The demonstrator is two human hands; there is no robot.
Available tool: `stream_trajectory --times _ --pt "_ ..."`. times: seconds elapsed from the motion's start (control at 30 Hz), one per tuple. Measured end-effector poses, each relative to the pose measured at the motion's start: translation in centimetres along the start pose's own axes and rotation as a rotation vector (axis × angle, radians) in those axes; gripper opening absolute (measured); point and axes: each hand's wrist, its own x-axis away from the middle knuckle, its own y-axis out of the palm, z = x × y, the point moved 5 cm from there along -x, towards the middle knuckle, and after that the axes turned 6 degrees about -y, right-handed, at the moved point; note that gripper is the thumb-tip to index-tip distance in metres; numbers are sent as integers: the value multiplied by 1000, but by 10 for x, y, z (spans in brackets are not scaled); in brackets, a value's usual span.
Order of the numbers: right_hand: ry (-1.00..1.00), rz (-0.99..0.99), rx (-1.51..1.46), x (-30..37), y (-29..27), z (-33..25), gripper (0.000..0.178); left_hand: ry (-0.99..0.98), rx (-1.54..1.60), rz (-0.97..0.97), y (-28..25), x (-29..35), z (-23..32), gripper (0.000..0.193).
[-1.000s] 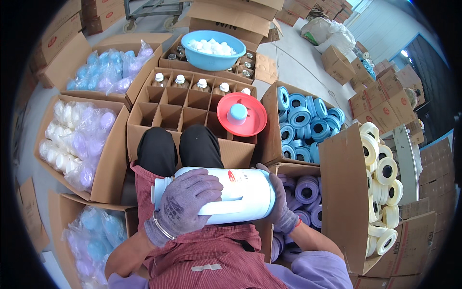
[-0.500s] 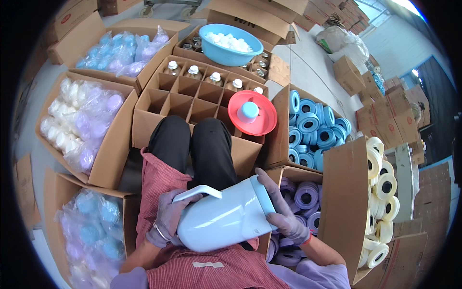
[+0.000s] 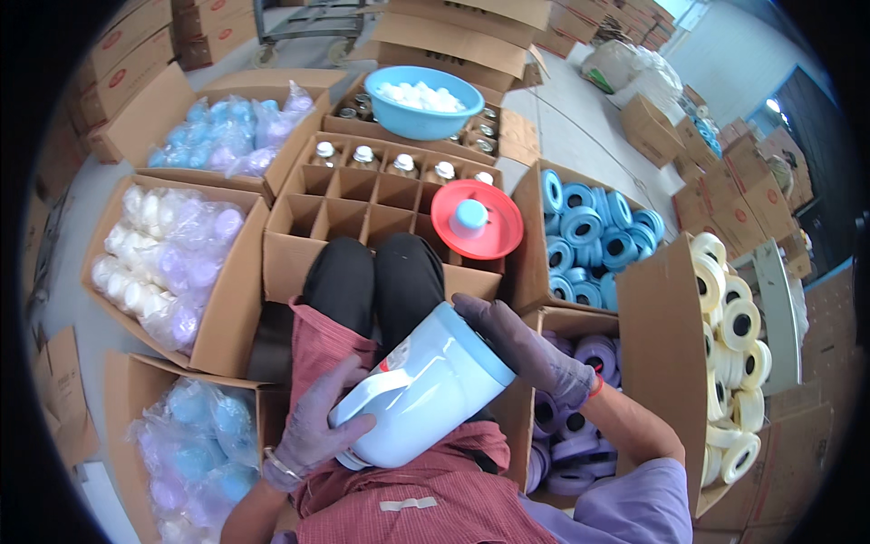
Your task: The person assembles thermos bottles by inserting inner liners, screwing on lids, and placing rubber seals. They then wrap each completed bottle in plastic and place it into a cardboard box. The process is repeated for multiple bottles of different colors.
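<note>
A glossy light-blue thermos jug (image 3: pixel 435 394) lies tilted over my lap, its collar end up and to the right. My gloved left hand (image 3: pixel 317 424) is closed round its handle side, thumb and fingers on either side of the pale handle (image 3: pixel 372 392). Against the blue collar (image 3: pixel 482 349) at the upper end, my gloved right hand (image 3: pixel 535 349) grips with its long fingers over the rim; its thumb is hidden. Beyond my knees, a red dish (image 3: pixel 500 238) holds a small blue cap (image 3: pixel 470 215) and rests on a divided carton.
The divided carton (image 3: pixel 294 258) holds white-capped bottles in its far row. A blue basin (image 3: pixel 421 118) of small white pieces stands behind. Cartons of blue rings (image 3: pixel 580 227), purple rings (image 3: pixel 571 449) and cream rings (image 3: pixel 740 326) line the right. Bagged coloured cups (image 3: pixel 172 254) fill cartons at left.
The jug has turned about its length and tipped more steeply, and a red-marked label now shows beside its handle. My left hand's fingers have spread wider; my right hand has shifted over the collar end.
</note>
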Motion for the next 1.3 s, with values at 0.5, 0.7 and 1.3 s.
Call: stream_trajectory --times 0.5,0.7,1.3 --pt "-605 -221 627 -43 62 -27 84 -467 -148 157 -26 8 -3 51" --pt "-607 -326 161 -117 19 -20 62 -612 264 274 -46 -17 0 52" --pt "-1162 782 1004 -53 -47 -19 81 46 1867 -100 -49 -142 -18 49"
